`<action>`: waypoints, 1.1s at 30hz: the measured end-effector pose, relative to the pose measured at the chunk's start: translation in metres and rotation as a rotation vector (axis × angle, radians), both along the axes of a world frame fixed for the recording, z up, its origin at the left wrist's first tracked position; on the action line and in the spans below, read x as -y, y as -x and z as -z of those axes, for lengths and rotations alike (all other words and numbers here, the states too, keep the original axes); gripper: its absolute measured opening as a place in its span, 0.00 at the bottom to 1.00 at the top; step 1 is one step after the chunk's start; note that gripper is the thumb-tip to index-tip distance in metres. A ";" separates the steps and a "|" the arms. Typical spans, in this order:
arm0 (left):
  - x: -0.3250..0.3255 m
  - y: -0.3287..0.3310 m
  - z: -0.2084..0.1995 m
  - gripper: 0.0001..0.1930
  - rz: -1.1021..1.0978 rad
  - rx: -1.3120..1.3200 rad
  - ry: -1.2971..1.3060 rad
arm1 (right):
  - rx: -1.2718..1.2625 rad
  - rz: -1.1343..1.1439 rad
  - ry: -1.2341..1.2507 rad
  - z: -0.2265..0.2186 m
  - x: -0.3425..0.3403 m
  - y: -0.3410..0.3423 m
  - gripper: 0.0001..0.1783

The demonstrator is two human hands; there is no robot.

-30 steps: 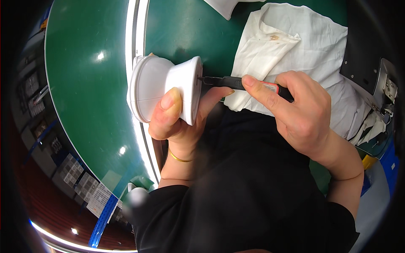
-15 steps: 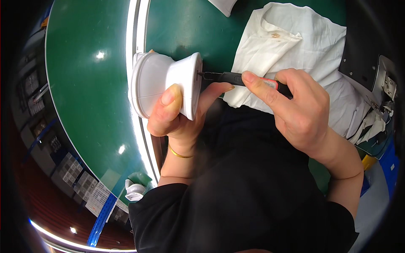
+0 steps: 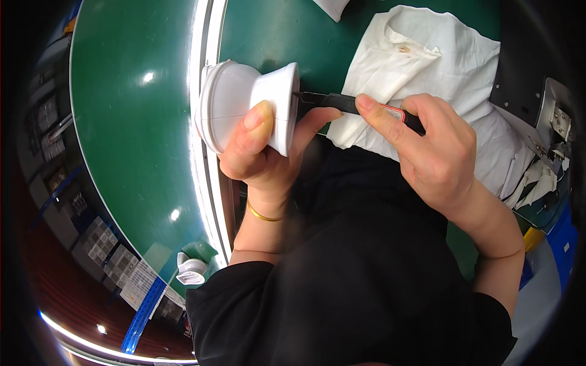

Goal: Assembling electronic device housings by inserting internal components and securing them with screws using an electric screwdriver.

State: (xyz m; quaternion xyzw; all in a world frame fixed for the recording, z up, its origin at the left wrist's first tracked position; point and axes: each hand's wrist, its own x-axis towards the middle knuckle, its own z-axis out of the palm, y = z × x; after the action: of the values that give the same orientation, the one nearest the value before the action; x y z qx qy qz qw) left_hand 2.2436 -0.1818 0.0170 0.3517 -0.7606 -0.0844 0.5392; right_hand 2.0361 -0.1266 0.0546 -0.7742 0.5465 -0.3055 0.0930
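Note:
A white, waisted plastic part [image 3: 235, 100] with flared, rimmed ends is held sideways by my left hand [image 3: 256, 146]. The thumb presses on its narrow middle, and the other fingers are mostly hidden behind it. My right hand [image 3: 436, 146] is closed round the dark handle of a utility knife [image 3: 342, 102], its thumb lying along the top. The thin blade points left and meets the right-hand end face of the part; whether it cuts in, I cannot tell. One left fingertip reaches close beneath the knife's front.
A crumpled white cloth [image 3: 421, 61] with brown stains covers the right of the green table [image 3: 134, 110]. A bright light strip [image 3: 204, 134] runs down the left. A smaller white part [image 3: 191, 268] lies lower left. Dark machinery [image 3: 519, 73] stands at the far right.
The white part has risen slightly and shifted right with my left hand, its end face turning a little away. The knife has moved slightly up and right, its blade still at that face.

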 end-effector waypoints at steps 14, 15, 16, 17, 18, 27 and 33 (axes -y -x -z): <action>0.000 -0.016 -0.033 0.43 -0.159 0.439 -0.293 | 0.067 -0.083 -0.038 0.002 0.006 0.011 0.29; 0.002 -0.015 -0.035 0.43 -0.159 0.440 -0.292 | 0.069 -0.085 -0.038 0.003 0.006 0.011 0.29; 0.005 -0.013 -0.038 0.41 -0.171 0.425 -0.269 | 0.071 -0.087 -0.037 0.003 0.007 0.011 0.29; 0.006 -0.012 -0.039 0.40 -0.184 0.411 -0.247 | 0.073 -0.089 -0.038 0.003 0.006 0.010 0.29; 0.006 -0.012 -0.038 0.40 -0.186 0.413 -0.247 | 0.064 -0.072 -0.032 0.003 0.006 0.008 0.29; 0.010 -0.008 -0.045 0.42 -0.187 0.440 -0.246 | 0.092 -0.078 -0.065 0.002 0.006 0.012 0.28; 0.013 -0.005 -0.051 0.44 -0.136 0.507 -0.243 | 0.093 -0.087 -0.092 0.001 0.007 0.013 0.28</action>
State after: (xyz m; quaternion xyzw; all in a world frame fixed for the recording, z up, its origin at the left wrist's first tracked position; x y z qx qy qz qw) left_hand 2.2486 -0.1946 0.0680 0.4738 -0.8300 -0.0481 0.2904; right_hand 2.0236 -0.1335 0.0539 -0.7772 0.5207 -0.3113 0.1672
